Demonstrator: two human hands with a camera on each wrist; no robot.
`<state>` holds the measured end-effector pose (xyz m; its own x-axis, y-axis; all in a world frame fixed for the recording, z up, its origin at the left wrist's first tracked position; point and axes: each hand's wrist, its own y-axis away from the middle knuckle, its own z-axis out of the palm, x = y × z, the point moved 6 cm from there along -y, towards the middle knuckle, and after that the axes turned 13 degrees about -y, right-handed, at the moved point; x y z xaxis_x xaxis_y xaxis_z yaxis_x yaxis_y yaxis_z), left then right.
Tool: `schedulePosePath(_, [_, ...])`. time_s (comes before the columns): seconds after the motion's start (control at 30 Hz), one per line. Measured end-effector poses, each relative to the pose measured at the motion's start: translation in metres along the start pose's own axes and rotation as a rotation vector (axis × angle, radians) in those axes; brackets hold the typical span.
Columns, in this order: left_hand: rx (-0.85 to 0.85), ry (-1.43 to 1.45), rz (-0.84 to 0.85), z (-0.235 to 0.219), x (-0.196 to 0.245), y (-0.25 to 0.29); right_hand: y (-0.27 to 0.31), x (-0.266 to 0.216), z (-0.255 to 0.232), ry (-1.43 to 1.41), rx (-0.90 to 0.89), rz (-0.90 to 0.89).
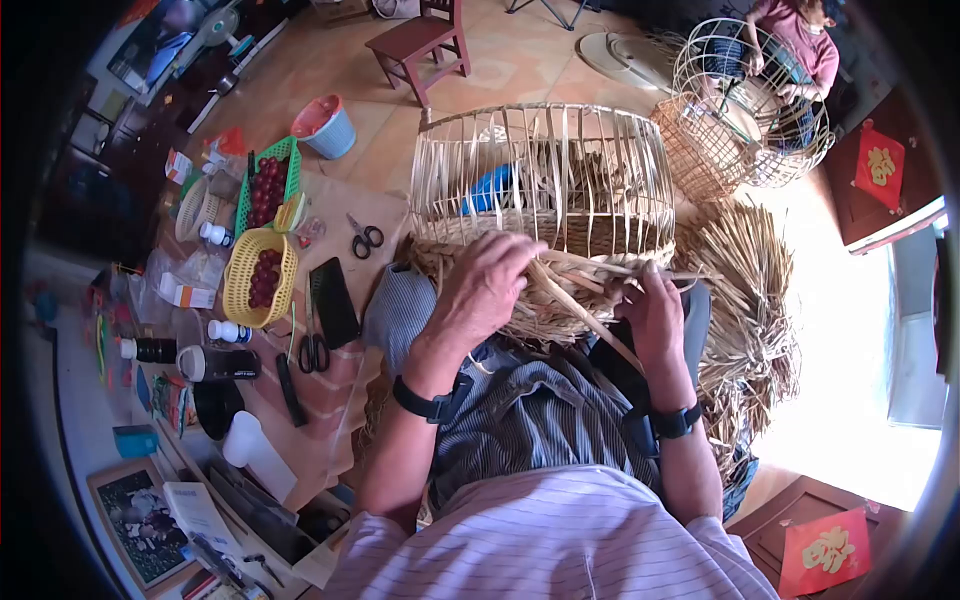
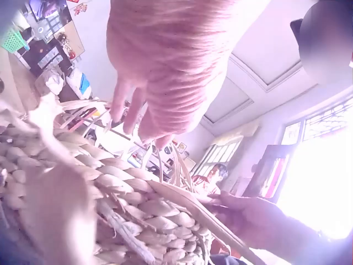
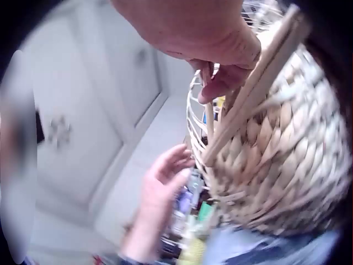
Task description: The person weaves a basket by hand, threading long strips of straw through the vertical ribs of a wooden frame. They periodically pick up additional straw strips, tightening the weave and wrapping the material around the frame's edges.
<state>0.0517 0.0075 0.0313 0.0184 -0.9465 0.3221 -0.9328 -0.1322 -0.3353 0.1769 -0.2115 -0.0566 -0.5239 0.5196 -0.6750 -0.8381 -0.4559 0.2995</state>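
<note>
A half-woven straw basket [image 1: 545, 235] rests on the person's lap, its braided lower wall [image 2: 116, 182] thick and its upright stakes [image 3: 194, 113] still bare above the weave. At the near side of the weave, the right hand [image 1: 655, 315] pinches a straw strand [image 3: 207, 105] between thumb and fingers. A wide flat straw strip [image 1: 580, 305] slants down from the weave toward that hand. The left hand [image 1: 490, 285] is at the weave's left part, fingertips right by the stakes. In the right wrist view its thumb and fingers stand apart, loosely bent.
A bundle of dry straw [image 1: 745, 300] lies to the right. On the left, a table [image 1: 345, 400] bears scissors [image 1: 366, 238], a phone [image 1: 334, 300], bottles and a yellow basket [image 1: 236, 285] of red fruit. Beyond are a bucket [image 1: 330, 135], a chair [image 1: 420, 50] and another person [image 1: 805, 55] with a wire-like frame.
</note>
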Motion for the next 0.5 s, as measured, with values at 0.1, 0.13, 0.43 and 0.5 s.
schedulePosePath(0.1, [-0.039, 0.045, -0.016, 0.004, -0.007, 0.002, 0.031, -0.019, 0.023, 0.799, -0.124, -0.142])
schedulePosePath(0.13, [-0.048, 0.057, -0.038, 0.003, -0.009, 0.001, 0.042, -0.007, 0.029, 0.687, -0.221, -0.092])
schedulePosePath(0.43, [-0.057, 0.191, 0.019, 0.007, -0.018, -0.007, 0.028, -0.052, 0.084, 0.300, -0.357, 0.303])
schedulePosePath(0.5, [-0.052, 0.153, 0.051, 0.005, -0.018, -0.010, 0.009, -0.055, 0.087, 0.248, -0.364, 0.309])
